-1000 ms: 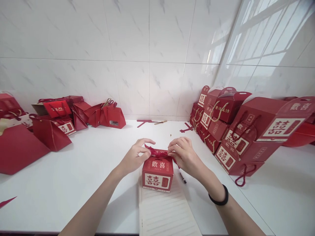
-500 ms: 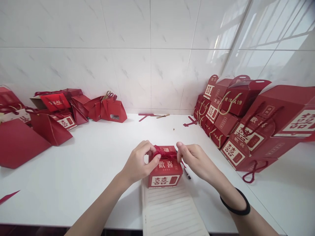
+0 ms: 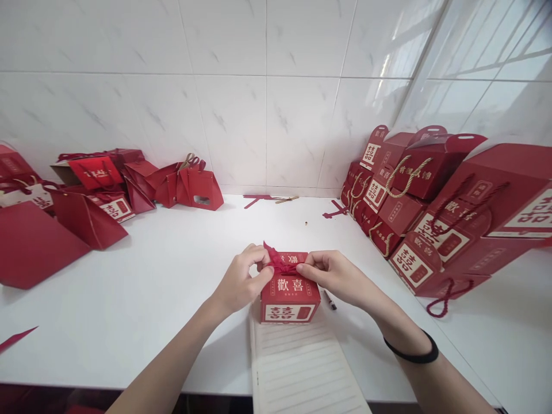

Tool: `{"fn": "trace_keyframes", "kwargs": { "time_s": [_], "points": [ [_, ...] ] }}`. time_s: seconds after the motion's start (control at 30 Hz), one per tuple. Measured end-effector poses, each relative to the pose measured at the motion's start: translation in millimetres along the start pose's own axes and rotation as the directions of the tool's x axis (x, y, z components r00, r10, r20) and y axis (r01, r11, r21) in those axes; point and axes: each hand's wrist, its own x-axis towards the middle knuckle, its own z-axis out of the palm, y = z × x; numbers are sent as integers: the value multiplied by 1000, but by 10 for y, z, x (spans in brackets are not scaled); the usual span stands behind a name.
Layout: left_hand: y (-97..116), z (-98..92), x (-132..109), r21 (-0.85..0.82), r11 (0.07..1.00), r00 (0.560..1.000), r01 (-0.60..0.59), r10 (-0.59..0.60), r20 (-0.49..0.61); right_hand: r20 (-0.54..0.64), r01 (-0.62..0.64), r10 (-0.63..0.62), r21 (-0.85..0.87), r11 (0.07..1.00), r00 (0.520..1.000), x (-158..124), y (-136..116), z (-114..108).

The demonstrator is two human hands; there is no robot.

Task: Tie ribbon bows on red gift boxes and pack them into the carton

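Observation:
A small red gift box with white Chinese characters stands upright on the far end of a lined notebook. Across its top runs a dark red ribbon, gathered at the middle. My left hand pinches the ribbon at the left, and a loose end sticks up above its fingers. On the other side my right hand, with a black band on the wrist, has thumb and forefinger closed on the ribbon. A pen lies partly hidden to the right of the box.
Stacked red gift boxes with rope handles fill the right side by the tiled wall. More red boxes and bags stand at the left. Ribbon scraps lie at the back, with another strip at the front left.
My right hand has come in leftward, from the box's right edge onto the ribbon near the middle. A ribbon end now stands up by my left hand, which still pinches.

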Motion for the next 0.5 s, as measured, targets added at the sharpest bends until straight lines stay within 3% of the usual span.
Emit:
{"fn": "trace_keyframes", "kwargs": {
  "time_s": [0.23, 0.37, 0.5],
  "points": [
    [-11, -48, 27, -26, 999, 998, -22, 23, 60, 71, 0, 1, -12, 1000, 998, 35, 61, -114],
    [4, -57, 24, -77, 991, 993, -113, 114, 7, 64, 20, -20, -12, 1000, 998, 37, 60, -113],
    [-5, -78, 25, -18, 985, 985, -170, 171, 37, 73, 30, -28, -24, 999, 997, 44, 81, -111]
  ]
}}
